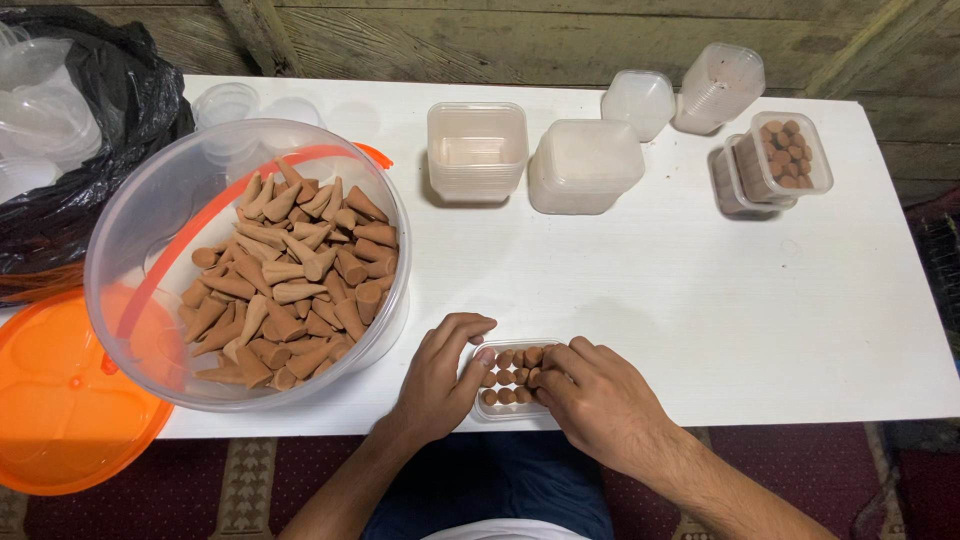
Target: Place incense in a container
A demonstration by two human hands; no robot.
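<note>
A small clear plastic tray (pixel 497 409) lies at the near edge of the white table (pixel 640 290), holding several brown cones standing upright (pixel 506 377). My left hand (pixel 438 380) rests on the tray's left side with fingers spread over its rim. My right hand (pixel 590 400) covers the tray's right side, its fingertips pressing on the cones. A big clear round tub (pixel 130 250) with an orange handle stands to the left, tilted, full of several loose brown cones (pixel 290 270).
An orange lid (pixel 60 400) lies at the near left. A black bag of clear containers (pixel 60 130) sits far left. Stacks of empty clear trays (pixel 477 150) and lids (pixel 585 165) line the back; filled trays (pixel 785 155) stand at the back right.
</note>
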